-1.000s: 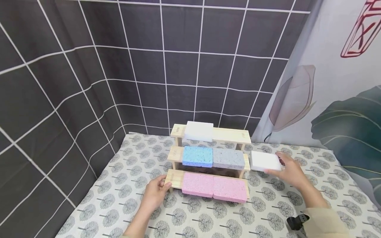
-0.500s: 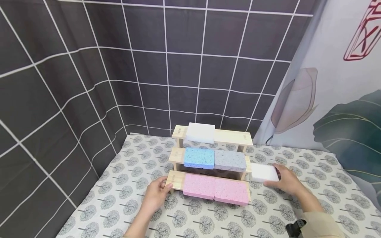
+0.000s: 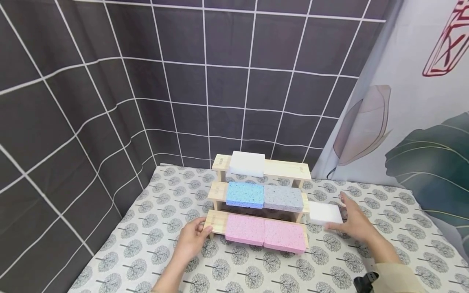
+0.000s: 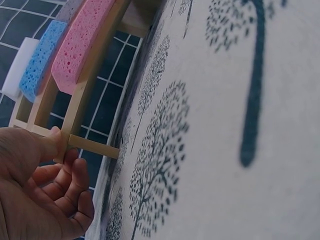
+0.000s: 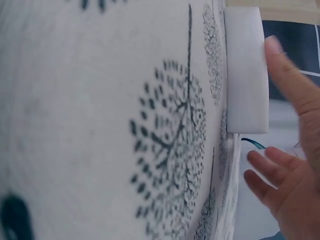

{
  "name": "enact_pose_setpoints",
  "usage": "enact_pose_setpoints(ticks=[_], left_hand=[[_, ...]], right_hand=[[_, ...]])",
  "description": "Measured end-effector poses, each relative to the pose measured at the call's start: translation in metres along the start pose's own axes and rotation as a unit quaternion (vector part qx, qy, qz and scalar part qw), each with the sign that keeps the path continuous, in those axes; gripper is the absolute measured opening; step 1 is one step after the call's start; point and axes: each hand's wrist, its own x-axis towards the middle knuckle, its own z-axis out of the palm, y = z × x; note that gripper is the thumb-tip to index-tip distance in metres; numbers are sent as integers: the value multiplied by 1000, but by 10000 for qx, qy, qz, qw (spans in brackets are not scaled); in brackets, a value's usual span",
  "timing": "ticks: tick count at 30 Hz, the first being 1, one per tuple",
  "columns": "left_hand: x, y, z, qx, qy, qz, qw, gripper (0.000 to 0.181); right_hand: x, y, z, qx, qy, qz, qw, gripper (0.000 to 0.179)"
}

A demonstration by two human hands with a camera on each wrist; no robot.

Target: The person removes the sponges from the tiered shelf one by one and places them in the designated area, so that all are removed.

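With the wooden rack (image 3: 219, 191) as the clock's centre, the left hand (image 3: 189, 240) pinched the end of its lowest tier (image 3: 216, 221) at eight o'clock. At three o'clock a loose white block (image 3: 323, 213) lay on the tabletop (image 3: 271, 274); the right hand (image 3: 356, 224) stood just outside it, fingers spread, thumb contact unclear. Two pink sponges (image 3: 244, 230) sat toward six, another white block (image 3: 247, 163) toward twelve.

Red seal (image 3: 446, 49) on pale curtain (image 3: 406, 49), tiny print (image 3: 220, 161) on rack (image 3: 286, 166): illegible.
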Motion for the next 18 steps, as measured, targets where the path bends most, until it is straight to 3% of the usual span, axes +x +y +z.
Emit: enact_pose_setpoints(ticks=[8,18], left_hand=[[3,4,-1,-24,24,44,10000,48],[-1,1,-1,-49,-9,6,10000,49]], right_hand=[[5,-9,-16,364,891,-351,9947,138],[15,-54,-38,730,1286,-1003,9839,88]])
